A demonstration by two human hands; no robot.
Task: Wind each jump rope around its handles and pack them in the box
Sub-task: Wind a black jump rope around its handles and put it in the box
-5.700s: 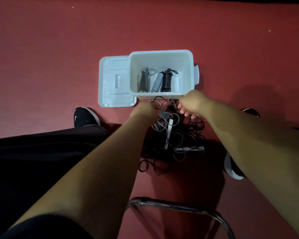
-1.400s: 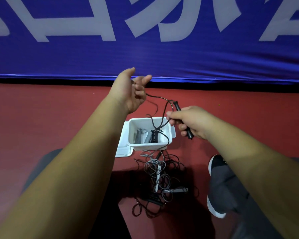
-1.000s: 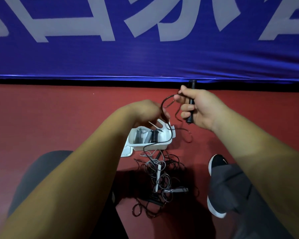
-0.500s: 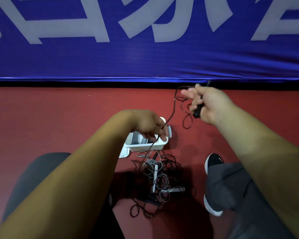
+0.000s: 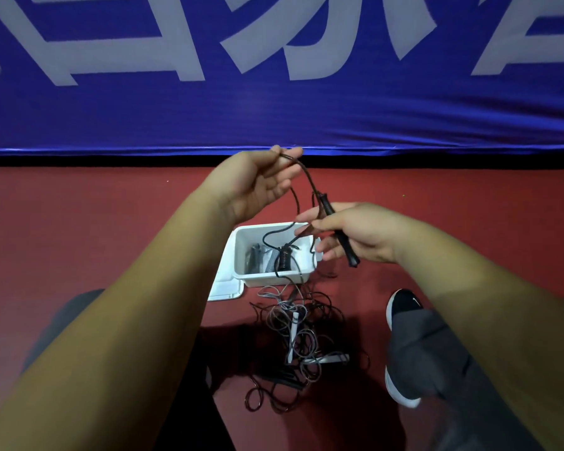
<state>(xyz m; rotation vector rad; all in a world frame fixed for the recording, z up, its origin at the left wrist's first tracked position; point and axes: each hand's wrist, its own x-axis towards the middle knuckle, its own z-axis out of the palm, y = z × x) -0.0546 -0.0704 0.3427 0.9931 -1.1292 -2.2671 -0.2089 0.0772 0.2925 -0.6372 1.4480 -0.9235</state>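
Observation:
My right hand (image 5: 358, 234) grips a black jump rope handle (image 5: 339, 234), held up over the right edge of the white box (image 5: 241, 255). Its black cord (image 5: 308, 177) rises from the handle to my left hand (image 5: 258, 182), which pinches it between thumb and fingertips, raised above and behind the box. From there the cord drops in a loop across the box to the floor. Inside the box lie wound ropes, one black (image 5: 284, 258) and grey ones (image 5: 267, 260). A tangle of loose ropes (image 5: 298, 340) with white handles lies on the red floor in front of the box.
The box lid (image 5: 225, 288) lies flat at the box's left. A blue banner (image 5: 274, 76) hangs along the wall behind. My right shoe (image 5: 404, 307) and grey trouser legs flank the rope pile on the red floor.
My left hand rose from the box rim and now pinches the cord high up. My right hand came down and left with the handle, closer to the box.

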